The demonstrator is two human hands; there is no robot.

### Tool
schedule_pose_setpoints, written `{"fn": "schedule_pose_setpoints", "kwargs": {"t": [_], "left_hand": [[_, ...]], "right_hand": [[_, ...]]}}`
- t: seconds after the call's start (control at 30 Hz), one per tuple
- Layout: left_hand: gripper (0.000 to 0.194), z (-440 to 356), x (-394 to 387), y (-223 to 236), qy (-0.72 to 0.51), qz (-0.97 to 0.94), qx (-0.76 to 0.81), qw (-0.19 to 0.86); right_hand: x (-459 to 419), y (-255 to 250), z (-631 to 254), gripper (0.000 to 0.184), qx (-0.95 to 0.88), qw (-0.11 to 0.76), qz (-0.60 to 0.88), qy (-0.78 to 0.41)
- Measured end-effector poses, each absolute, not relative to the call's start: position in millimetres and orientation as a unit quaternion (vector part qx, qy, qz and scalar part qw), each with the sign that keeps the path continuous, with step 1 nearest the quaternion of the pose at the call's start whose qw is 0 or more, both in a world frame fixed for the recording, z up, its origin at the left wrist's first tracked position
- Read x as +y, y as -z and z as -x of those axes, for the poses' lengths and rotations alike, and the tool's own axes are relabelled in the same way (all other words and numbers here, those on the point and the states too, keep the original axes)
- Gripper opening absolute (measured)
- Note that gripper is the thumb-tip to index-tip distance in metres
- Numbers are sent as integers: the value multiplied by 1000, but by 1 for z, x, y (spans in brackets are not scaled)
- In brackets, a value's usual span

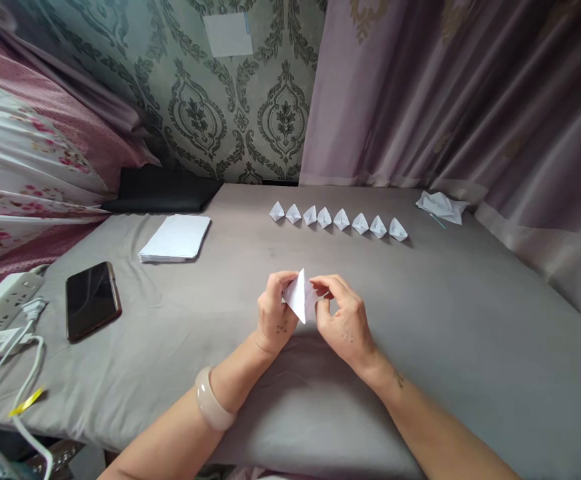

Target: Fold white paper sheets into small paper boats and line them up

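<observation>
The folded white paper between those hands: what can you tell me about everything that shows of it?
The folded paper looks thin and plain white, with a roughly diamond-shaped outline that points up and down. A bright face meets a more shaded one along a crease. It is held up over the grey cloth, gripped at its left side by the left hand; the right hand has its fingertips at the right edge. Its back is hidden.

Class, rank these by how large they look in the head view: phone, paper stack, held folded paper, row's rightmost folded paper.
1. Phone and paper stack: too alike to rank.
2. Held folded paper.
3. Rightmost folded paper.
</observation>
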State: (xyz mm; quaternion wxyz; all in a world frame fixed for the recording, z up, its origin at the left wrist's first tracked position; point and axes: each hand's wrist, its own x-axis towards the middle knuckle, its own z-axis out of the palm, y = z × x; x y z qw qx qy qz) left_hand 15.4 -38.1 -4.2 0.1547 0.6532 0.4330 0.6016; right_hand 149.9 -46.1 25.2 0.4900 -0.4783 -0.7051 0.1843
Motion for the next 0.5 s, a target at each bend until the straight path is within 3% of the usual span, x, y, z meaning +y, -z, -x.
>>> {"fn": "schedule_pose_setpoints", "kwargs": {"t": [0.23,0.5], "left_hand": [[23,-12,-36,-2,-567,-748,344,32],[18,-14,-40,4,-571,-721,377,113]], "right_hand": [[-38,-49,-167,17,-628,483,423,-440],[-36,-52,-171,14,-575,465,402,-540]]}}
